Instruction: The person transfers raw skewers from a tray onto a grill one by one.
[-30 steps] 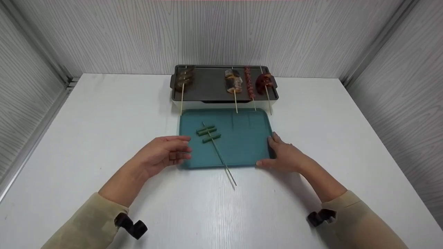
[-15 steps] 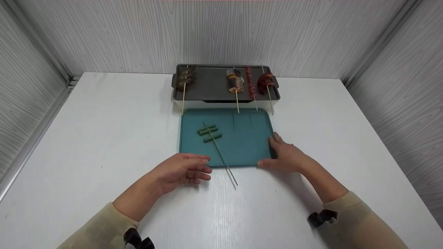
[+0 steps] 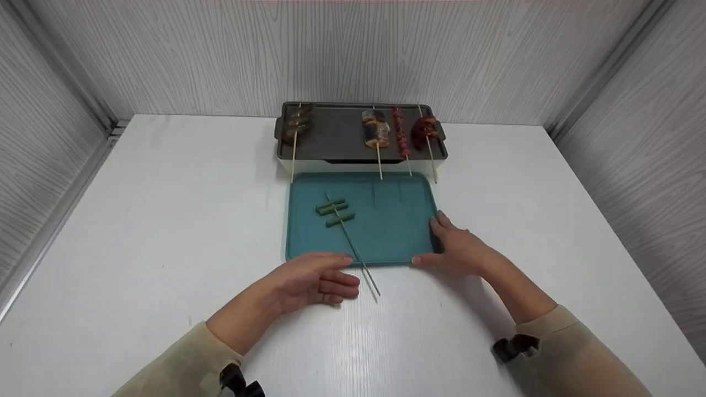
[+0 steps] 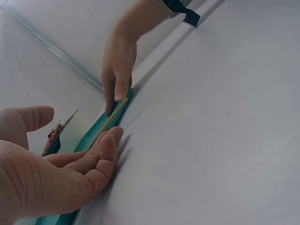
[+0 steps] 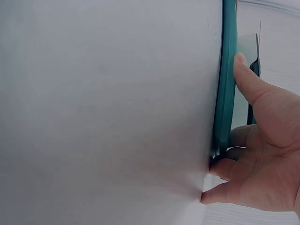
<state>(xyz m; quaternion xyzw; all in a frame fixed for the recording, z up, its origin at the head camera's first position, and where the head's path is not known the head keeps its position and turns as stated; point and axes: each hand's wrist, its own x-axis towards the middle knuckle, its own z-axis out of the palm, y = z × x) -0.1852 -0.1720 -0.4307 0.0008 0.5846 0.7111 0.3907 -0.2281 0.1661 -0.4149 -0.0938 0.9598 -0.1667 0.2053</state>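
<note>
A teal tray (image 3: 394, 231) lies on the white table and carries a skewer of green bean-like pieces (image 3: 340, 220), its bare stick jutting over the front rim. My right hand (image 3: 456, 251) grips the tray's near right corner, thumb at the front rim and fingers along the right side. In the right wrist view the thumb lies against the tray's rim (image 5: 227, 93). My left hand (image 3: 314, 281), fingers loosely extended, hovers at the front rim just left of the stick. The left wrist view shows the stick (image 4: 112, 116) beyond those fingertips; contact is unclear.
Behind the tray stands a dark grill plate (image 3: 336, 129) on a white base. Across it lie a brownish skewer (image 3: 297, 125), a fish-like chunk skewer (image 3: 376, 132), a thin red skewer (image 3: 401, 132) and a dark red skewer (image 3: 423, 132). Their sticks overhang towards the tray.
My left hand has moved from the tray's left side rightwards and nearer, along the front rim to beside the stick. The right hand stays at its corner; tray and skewers keep their places.
</note>
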